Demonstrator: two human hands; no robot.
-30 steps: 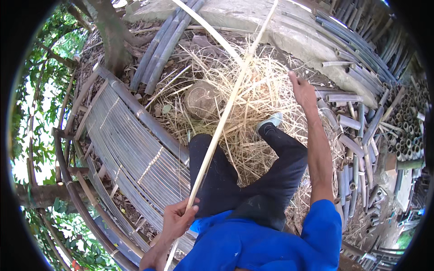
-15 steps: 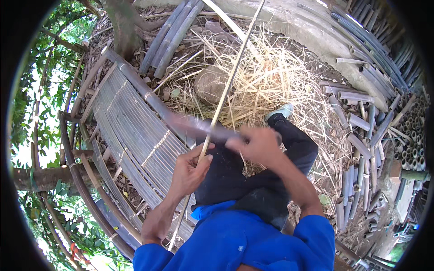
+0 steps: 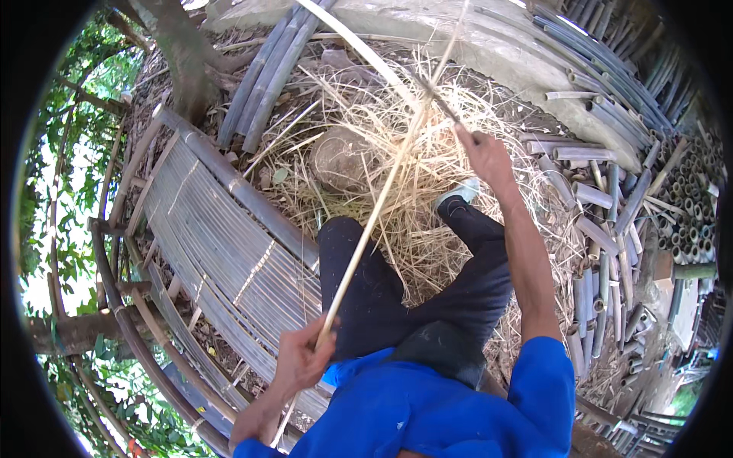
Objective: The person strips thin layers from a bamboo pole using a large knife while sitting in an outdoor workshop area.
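My left hand [image 3: 303, 357] is closed round a long, pale bamboo strip [image 3: 368, 233], low beside my left thigh. The strip slants up and away to the right over the shavings, and its thin tail passes below my wrist. With my arm stretched forward, my right hand [image 3: 489, 159] grips a knife [image 3: 440, 98]; its handle is mostly hidden in the fist. The dark, slightly blurred blade crosses the strip's far part. Whether the edge touches the strip, I cannot tell.
Pale bamboo shavings [image 3: 397, 172] cover the ground around a round block [image 3: 341, 158]. A slatted bamboo bench [image 3: 221, 229] stands at left. Bamboo poles [image 3: 267, 80] lean at the far left of the pile, and cut bamboo pieces [image 3: 592, 195] are heaped at right.
My right hand has moved with the knife from beside my left hand, forward and right along the strip. My left hand has drawn lower, toward my body, still holding the strip.
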